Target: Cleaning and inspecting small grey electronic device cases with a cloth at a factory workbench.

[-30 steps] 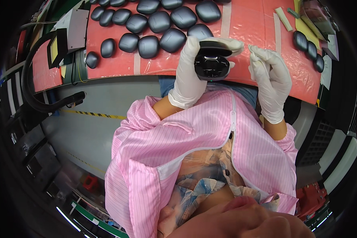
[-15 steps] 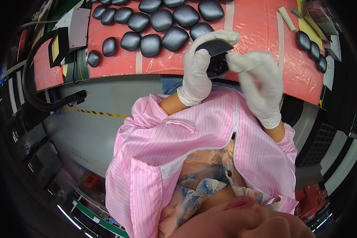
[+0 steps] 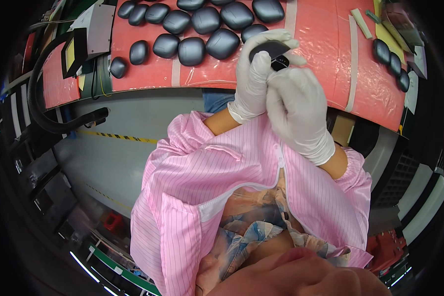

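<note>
My left hand (image 3: 250, 91), in a white glove, grips a dark rounded case (image 3: 270, 48) above the near edge of the work surface. It looks like an earbud charging case with its lid raised; a glossy black inner part shows below the lid. Close against the case's near side is my right hand (image 3: 301, 111), also gloved, its fingers curled together. Whatever those fingertips hold, if anything, is hidden behind the glove.
Several closed dark-grey cases (image 3: 206, 20) lie in rows on the red-covered table (image 3: 330, 64). Three more cases (image 3: 381, 51) line the right side, near a pale strip (image 3: 361, 23). A black flexible hose (image 3: 59, 127) arches at the left, beside a grey box (image 3: 94, 28).
My right hand has moved left and slightly down, from beside the case to its near side, and its fingers have curled. My left hand has shifted a little right, still holding the case.
</note>
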### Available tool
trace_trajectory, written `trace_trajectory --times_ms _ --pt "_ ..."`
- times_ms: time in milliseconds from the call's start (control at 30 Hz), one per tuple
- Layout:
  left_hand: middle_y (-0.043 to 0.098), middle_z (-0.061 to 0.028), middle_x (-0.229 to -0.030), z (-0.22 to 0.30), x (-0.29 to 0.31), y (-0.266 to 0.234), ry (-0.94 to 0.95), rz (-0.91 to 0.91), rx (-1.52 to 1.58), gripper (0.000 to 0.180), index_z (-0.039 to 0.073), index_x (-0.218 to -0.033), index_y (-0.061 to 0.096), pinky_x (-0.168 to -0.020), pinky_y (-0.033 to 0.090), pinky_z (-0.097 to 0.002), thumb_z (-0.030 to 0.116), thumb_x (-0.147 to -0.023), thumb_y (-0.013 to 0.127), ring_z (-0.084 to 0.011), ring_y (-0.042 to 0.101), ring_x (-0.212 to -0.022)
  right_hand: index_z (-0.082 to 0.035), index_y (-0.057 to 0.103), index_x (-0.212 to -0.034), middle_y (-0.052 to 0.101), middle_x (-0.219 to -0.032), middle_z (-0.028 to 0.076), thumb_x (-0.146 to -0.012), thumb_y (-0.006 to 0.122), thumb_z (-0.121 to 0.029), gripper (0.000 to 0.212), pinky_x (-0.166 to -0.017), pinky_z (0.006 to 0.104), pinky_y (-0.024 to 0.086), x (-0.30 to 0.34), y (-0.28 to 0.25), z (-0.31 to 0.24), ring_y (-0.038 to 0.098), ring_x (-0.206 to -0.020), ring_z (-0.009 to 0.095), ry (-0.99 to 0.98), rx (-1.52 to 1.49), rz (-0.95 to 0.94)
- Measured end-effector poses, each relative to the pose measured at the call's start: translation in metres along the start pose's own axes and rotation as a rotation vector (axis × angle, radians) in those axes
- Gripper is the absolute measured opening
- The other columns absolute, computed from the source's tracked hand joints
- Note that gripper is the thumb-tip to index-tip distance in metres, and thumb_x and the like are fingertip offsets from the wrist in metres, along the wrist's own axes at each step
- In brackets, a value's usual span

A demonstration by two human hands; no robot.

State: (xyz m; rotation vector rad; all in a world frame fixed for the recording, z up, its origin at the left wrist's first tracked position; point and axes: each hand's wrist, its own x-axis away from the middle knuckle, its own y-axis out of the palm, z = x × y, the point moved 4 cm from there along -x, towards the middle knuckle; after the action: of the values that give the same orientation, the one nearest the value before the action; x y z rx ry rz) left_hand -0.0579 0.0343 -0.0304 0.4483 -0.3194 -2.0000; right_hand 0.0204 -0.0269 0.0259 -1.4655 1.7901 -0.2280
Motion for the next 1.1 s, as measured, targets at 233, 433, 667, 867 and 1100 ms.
trace_trajectory --times_ms 233,433,667,867,1100 --pt "0.063 -0.0133 -0.100 -0.002 0.001 -0.005 -0.130 -0.100 0.242 0.077 -0.001 -0.119 0.052 -0.080 0.051 -0.0285 0.069 -0.087 0.046 -0.0162 0.061 -0.092 0.003 0.062 -0.112 0.062 -0.087 0.006 -0.084 0.059 0.002 0.028 -0.069 0.0269 0.045 0.017 -0.021 0.019 0.057 -0.076 0.014 0.319 -0.661 -0.236" --pt "0.061 -0.0124 -0.108 -0.001 0.000 -0.007 -0.103 -0.130 0.203 0.075 0.001 -0.121 0.050 -0.075 0.051 -0.0274 0.069 -0.088 0.044 -0.0164 0.062 -0.090 0.006 0.059 -0.117 0.064 -0.100 0.006 -0.094 0.056 -0.005 0.025 -0.083 0.0225 0.048 0.022 -0.022 0.028 0.059 -0.091 0.010 0.675 -0.853 0.072" --pt "0.061 -0.0114 -0.101 -0.004 0.002 -0.001 -0.008 0.091 -0.013 0.072 0.000 -0.121 0.053 -0.087 0.045 -0.0311 0.064 -0.094 0.034 -0.0183 0.058 -0.093 -0.001 0.065 -0.099 0.059 -0.085 0.010 -0.076 0.064 0.007 0.024 -0.072 0.0343 0.046 -0.004 -0.007 0.005 0.057 -0.079 0.028 0.011 0.081 -0.030" --pt "0.058 -0.0073 -0.108 -0.007 0.008 -0.004 -0.145 -0.036 0.102 0.052 0.003 -0.121 0.052 -0.087 0.045 -0.0287 0.047 -0.102 0.032 -0.0142 0.055 -0.095 -0.003 0.065 -0.094 0.054 -0.076 0.007 -0.069 0.066 0.006 0.026 -0.063 0.0357 0.043 -0.003 -0.002 0.009 0.054 -0.072 0.026 -0.091 -0.050 -0.128" --pt "0.062 -0.0105 -0.107 -0.019 0.013 0.000 -0.198 0.006 -0.005 0.064 0.001 -0.118 0.058 -0.087 0.046 -0.0304 0.052 -0.100 0.025 -0.0163 0.057 -0.096 -0.009 0.069 -0.092 0.055 -0.077 0.006 -0.068 0.067 0.000 0.026 -0.063 0.0352 0.041 0.007 -0.011 0.000 0.054 -0.072 0.025 -0.058 0.372 -0.057"
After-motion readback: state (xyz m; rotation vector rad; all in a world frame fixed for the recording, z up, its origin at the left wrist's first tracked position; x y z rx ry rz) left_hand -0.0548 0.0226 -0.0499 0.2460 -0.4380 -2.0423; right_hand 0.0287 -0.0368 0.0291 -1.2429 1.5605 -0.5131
